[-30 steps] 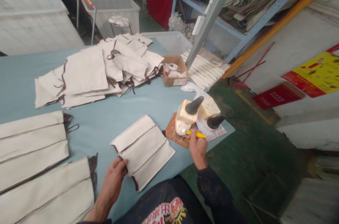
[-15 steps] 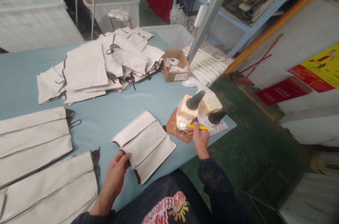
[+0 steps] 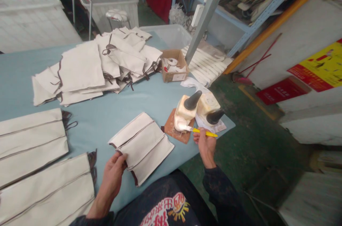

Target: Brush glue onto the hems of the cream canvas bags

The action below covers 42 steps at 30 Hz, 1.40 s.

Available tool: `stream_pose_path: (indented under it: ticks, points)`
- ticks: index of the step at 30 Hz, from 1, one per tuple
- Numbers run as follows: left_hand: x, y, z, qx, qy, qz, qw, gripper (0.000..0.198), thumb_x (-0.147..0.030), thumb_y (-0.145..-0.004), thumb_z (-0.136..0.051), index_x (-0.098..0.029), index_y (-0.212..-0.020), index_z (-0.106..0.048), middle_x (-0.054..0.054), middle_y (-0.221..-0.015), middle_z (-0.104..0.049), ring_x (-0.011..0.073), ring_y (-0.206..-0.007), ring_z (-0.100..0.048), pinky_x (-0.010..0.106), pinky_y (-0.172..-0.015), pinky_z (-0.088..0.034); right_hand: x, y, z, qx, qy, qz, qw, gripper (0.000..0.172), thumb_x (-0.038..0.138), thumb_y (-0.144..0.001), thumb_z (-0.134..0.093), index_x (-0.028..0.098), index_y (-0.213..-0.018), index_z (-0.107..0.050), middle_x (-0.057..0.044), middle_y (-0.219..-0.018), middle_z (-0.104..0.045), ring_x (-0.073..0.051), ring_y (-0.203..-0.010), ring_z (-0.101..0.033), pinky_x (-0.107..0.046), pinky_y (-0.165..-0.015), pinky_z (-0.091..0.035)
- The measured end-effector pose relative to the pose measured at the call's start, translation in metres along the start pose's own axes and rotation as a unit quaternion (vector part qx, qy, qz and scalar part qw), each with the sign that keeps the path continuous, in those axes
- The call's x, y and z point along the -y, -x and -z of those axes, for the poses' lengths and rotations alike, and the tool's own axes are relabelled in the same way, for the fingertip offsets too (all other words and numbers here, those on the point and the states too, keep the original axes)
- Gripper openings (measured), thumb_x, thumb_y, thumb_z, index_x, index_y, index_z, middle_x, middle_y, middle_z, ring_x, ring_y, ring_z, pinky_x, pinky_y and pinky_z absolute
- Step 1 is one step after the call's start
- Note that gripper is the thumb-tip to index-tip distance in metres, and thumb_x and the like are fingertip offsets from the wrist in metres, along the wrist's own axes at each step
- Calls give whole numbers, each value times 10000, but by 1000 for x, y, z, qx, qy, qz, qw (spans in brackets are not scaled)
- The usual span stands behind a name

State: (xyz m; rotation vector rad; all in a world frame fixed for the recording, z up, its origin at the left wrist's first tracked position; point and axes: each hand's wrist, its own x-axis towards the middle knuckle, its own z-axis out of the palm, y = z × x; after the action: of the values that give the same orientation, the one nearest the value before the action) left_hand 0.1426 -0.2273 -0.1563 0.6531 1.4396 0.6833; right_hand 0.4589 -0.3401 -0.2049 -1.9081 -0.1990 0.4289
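A cream fabric piece [image 3: 144, 147] with dark seams and dark edging lies at an angle near the table's front edge. My left hand [image 3: 114, 169] pinches its lower left edge between thumb and fingers. In my right hand [image 3: 205, 145] is a yellow-handled brush [image 3: 207, 133], its pale tip at the mouth of a cream plastic container [image 3: 185, 113] with a black cone on it. That container stands on a brown board [image 3: 173, 126]. Just behind it to the right is a second similar container [image 3: 210, 104], also with a black cone.
A loose pile of cream fabric pieces [image 3: 82, 66] covers the back of the blue-green table [image 3: 93, 126]. More panels [image 3: 45, 190] lie at left. Beside the pile sits a cardboard box [image 3: 175, 75] with tape. A grey post [image 3: 208, 17] rises beyond the box.
My right hand has moved slightly right with the brush, whose pale tip now shows at the container's mouth. My left hand still pinches the fabric piece. The whole view has shifted a little.
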Motion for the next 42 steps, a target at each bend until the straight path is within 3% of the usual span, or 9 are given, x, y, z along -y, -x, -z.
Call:
stream_pose_path:
  ticks: [10, 15, 18, 22, 31, 36, 38, 40, 42]
  points:
    - [4, 3, -1, -10, -11, -3, 1000, 370, -377, -513, -851, -174, -791, -718, -13, -646, -713, 146, -574, -563, 257, -576, -436, 6, 3, 16, 191, 52, 117, 973, 402, 577, -799, -737, 212, -959, -791, -56, -825, -785, -209, -684, -691, -297, -639, -549]
    - [9, 5, 0, -13, -8, 2, 1000, 402, -405, -514, -852, -177, -815, -715, 1, -699, -738, 178, -631, -615, 281, -640, -473, -2, 2, 38, 206, 92, 153, 962, 379, 540, -905, -638, 212, -1032, -779, -42, -776, -763, -210, -640, -683, -306, -611, -558]
    - [9, 7, 0, -7, -7, -2, 1000, 396, -410, -520, -856, -181, -810, -712, 1, -691, -733, 191, -648, -620, 279, -632, -457, 1, 1, 42, 226, 122, 190, 948, 335, 485, -955, -594, 226, -1079, -768, -54, -862, -778, -229, -748, -719, -338, -713, -585]
    - [10, 9, 1, 6, -17, -24, 1000, 385, -433, -563, -855, -186, -825, -718, 1, -712, -738, 201, -678, -624, 277, -638, -449, 15, -3, 40, 308, 173, 254, 900, 263, 393, -947, -611, 268, -1098, -787, -75, -1044, -783, -270, -992, -729, -385, -911, -560]
    - [4, 30, 2, 29, -31, -83, 996, 310, -388, -674, -782, -195, -914, -753, 27, -837, -773, 240, -819, -679, 304, -766, -510, 21, 1, 66, 383, 306, 378, 785, 372, 296, -984, -481, 296, -1227, -762, -95, -1116, -757, -269, -987, -736, -356, -793, -599]
    - [-3, 43, 0, 54, -18, -121, 991, 288, -339, -735, -662, -204, -966, -769, 54, -957, -797, 258, -908, -696, 328, -846, -522, -7, -13, 59, 349, 286, 424, 786, 382, 369, -917, -507, 288, -1140, -806, -122, -1059, -782, -303, -859, -759, -345, -517, -544]
    - [-4, 46, 4, 56, -10, -128, 990, 301, -331, -741, -648, -202, -986, -767, 60, -973, -796, 262, -922, -695, 331, -847, -519, -5, -9, 58, 363, 252, 425, 790, 356, 456, -907, -557, 309, -1109, -812, -119, -1114, -786, -329, -948, -766, -381, -618, -595]
    - [-5, 50, 7, 52, -4, -133, 990, 324, -325, -741, -641, -203, -1015, -764, 62, -957, -791, 264, -925, -691, 329, -836, -513, 12, 5, 60, 347, 212, 403, 820, 360, 570, -868, -636, 321, -1058, -813, -116, -1113, -791, -354, -973, -763, -436, -734, -618]
    - [-8, 54, 9, 51, -5, -136, 989, 350, -318, -734, -636, -212, -1043, -760, 55, -917, -780, 263, -915, -684, 326, -823, -508, 42, 27, 57, 306, 158, 338, 876, 399, 659, -825, -684, 317, -993, -800, -113, -970, -795, -339, -836, -761, -449, -702, -612]
